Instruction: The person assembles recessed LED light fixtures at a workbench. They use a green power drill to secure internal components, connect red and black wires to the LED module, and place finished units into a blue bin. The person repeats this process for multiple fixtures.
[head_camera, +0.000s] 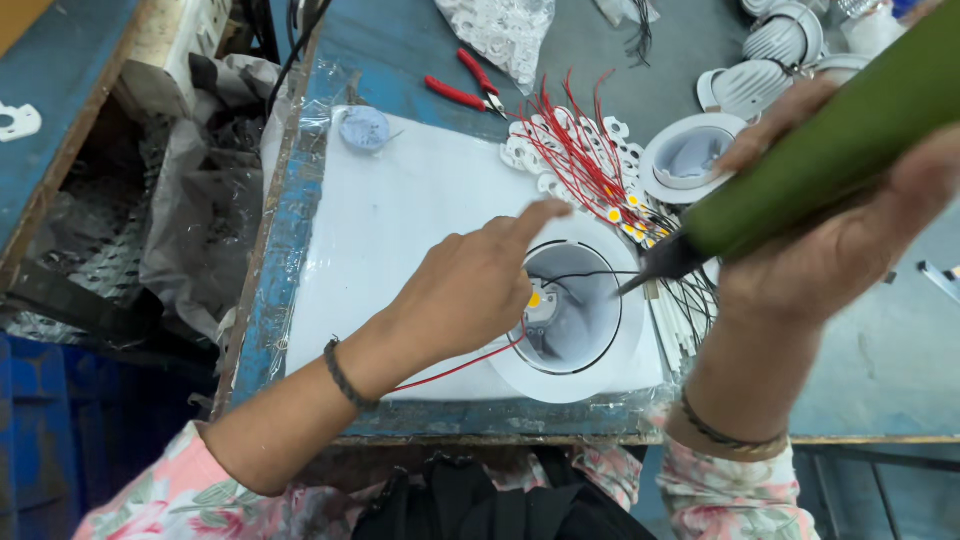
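Observation, head view. Landmark: the white round downlight housing (575, 345), lying face-down on the white pad (400, 230) at the near edge of the blue bench (300, 250). The left hand (470, 290) rests on the housing's left rim, fingers curled loosely, index finger stretched out along the upper rim; it pins the part rather than grips it, and nothing is closed inside the palm as far as I can see. A small yellow LED chip (534, 300) shows inside the housing, just beside that hand; a red wire (450, 368) leaves the housing under the hand toward the near edge, and a black wire (580, 273) crosses the recess. The right hand (830, 250), to the right of the housing and above it, is wrapped fully around a green-handled soldering iron (830, 150), whose dark tip (640, 283) points down at the housing's right inner rim. Behind the housing lies a bundle of red-wired chips (580, 160); farther back, red-handled pliers (465, 88); to the back right, another open housing (690, 158). Handling judgement: the housing looks light, rigid and smooth, likely to slide on the pad, so hold it by the outer rim. The chip and thin leads look fragile; take the wires by the insulation, not the joint. Iron: handle only.
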